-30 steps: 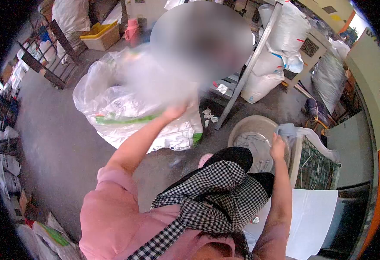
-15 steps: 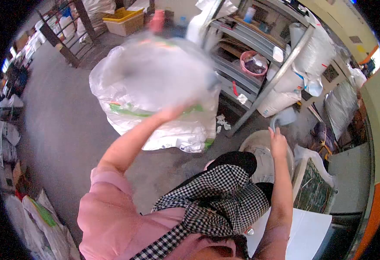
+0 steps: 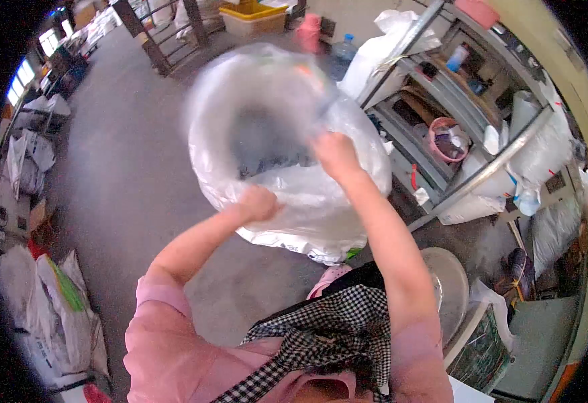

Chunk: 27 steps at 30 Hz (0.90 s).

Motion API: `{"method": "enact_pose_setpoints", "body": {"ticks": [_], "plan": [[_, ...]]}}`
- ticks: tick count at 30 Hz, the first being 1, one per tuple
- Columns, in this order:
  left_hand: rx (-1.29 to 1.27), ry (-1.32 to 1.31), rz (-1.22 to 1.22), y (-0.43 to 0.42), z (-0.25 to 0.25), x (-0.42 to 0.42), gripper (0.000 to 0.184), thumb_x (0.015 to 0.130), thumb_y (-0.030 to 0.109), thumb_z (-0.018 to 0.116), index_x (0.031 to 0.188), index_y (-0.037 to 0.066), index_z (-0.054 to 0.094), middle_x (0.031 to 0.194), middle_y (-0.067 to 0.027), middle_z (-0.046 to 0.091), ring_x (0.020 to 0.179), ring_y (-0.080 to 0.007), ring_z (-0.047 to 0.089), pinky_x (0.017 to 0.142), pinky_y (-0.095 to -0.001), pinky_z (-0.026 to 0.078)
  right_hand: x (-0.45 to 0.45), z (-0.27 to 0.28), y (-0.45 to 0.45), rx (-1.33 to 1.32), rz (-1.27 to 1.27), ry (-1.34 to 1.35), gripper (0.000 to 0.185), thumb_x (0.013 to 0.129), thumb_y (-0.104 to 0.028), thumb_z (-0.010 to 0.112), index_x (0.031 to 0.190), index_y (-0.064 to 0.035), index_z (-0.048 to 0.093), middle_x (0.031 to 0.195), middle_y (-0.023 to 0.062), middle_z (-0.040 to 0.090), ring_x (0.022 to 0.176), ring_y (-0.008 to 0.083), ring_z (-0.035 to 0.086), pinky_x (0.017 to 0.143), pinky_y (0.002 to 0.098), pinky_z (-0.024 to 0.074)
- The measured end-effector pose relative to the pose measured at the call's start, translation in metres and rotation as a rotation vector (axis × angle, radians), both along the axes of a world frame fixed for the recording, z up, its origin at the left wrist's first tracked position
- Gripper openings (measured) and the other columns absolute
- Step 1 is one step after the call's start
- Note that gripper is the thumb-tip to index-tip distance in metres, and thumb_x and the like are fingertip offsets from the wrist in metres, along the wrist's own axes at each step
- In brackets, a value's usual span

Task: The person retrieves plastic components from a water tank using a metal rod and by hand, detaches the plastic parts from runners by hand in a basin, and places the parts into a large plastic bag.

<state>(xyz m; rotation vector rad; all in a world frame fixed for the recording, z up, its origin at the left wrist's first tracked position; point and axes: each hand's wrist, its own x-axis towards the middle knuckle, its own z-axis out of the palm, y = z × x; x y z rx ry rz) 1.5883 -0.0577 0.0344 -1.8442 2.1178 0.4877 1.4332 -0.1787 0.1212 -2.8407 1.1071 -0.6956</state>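
Note:
A large white translucent plastic sack (image 3: 287, 208) stands on the floor before me, its round mouth facing up and its upper part smeared by motion. Something dark grey shows inside the mouth. At the near rim my left hand (image 3: 259, 203) is closed like a fist on the plastic. My right hand (image 3: 336, 156) is closed at the right side of the rim and appears to grip the plastic; its fingertips are partly hidden. A round pale tub (image 3: 452, 285) sits at my right, partly covered by my right arm.
A metal rack (image 3: 468, 181) with a pink basket (image 3: 448, 139) stands at the right. Behind the sack are a yellow-rimmed bin (image 3: 252, 20) and a water bottle (image 3: 344, 48). Folded white sacks (image 3: 62, 302) lie at the left. A framed panel (image 3: 480, 346) leans near my right side.
My right hand has moved from beside the tub, where it held a light blue scoop-like thing, to the sack's rim. The sack's mouth now shows open. My view has shifted.

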Motion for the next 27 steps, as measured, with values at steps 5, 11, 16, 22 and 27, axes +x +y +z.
{"method": "enact_pose_setpoints", "body": {"ticks": [5,11,16,22,27], "plan": [[0.103,0.036,-0.122,0.055,-0.02,-0.028,0.046,0.084,0.043,0.043,0.075,0.004,0.064,0.076,-0.0176,0.063,0.071,-0.032,0.062,0.07,-0.0419,0.047,0.056,-0.088,0.013,0.621,0.043,0.058,0.05,0.082,-0.048,0.047,0.097,-0.0012,0.054,0.095,0.0244,0.056,0.095,0.0346,0.054,0.076,0.0491,0.0415],[-0.284,0.595,0.282,-0.006,0.043,0.06,0.038,0.078,0.036,0.06,0.104,0.009,0.057,0.093,-0.015,0.061,0.082,-0.0295,0.059,0.073,-0.04,0.045,-0.016,-0.122,-0.041,-0.195,-0.593,0.19,0.084,0.067,-0.039,0.068,0.132,-0.0066,0.026,0.134,0.026,0.022,0.126,0.0418,0.014,0.097,0.0625,0.0061],[-0.614,-0.04,0.777,-0.112,0.096,0.133,0.092,0.064,0.053,0.065,0.125,-0.001,0.024,0.118,-0.0289,0.04,0.109,-0.0411,0.04,0.09,-0.046,0.034,-0.046,-0.104,-0.047,0.392,-0.896,0.141,0.117,0.058,-0.041,0.074,0.136,-0.0086,-0.007,0.133,0.0357,0.008,0.123,0.05,0.016,0.094,0.0656,0.0111],[-0.439,0.209,1.078,-0.184,-0.073,0.225,0.116,0.052,0.057,0.072,0.128,-0.006,0.012,0.125,-0.0289,0.034,0.115,-0.0404,0.037,0.095,-0.0418,0.033,-0.066,-0.141,-0.069,0.465,-1.005,-0.012,0.12,0.058,-0.043,0.075,0.135,-0.0101,-0.012,0.129,0.038,0.015,0.12,0.051,0.021,0.091,0.0619,0.0235],[-0.22,0.522,1.054,-0.171,-0.183,0.202,0.085,0.061,0.047,0.071,0.115,-0.01,0.038,0.115,-0.0248,0.048,0.104,-0.0363,0.049,0.088,-0.037,0.041,-0.115,-0.175,-0.054,0.645,-0.965,-0.011,0.083,0.064,-0.033,0.071,0.127,-0.0062,0.024,0.105,0.029,0.051,0.102,0.0429,0.047,0.084,0.0473,0.0398]]}}
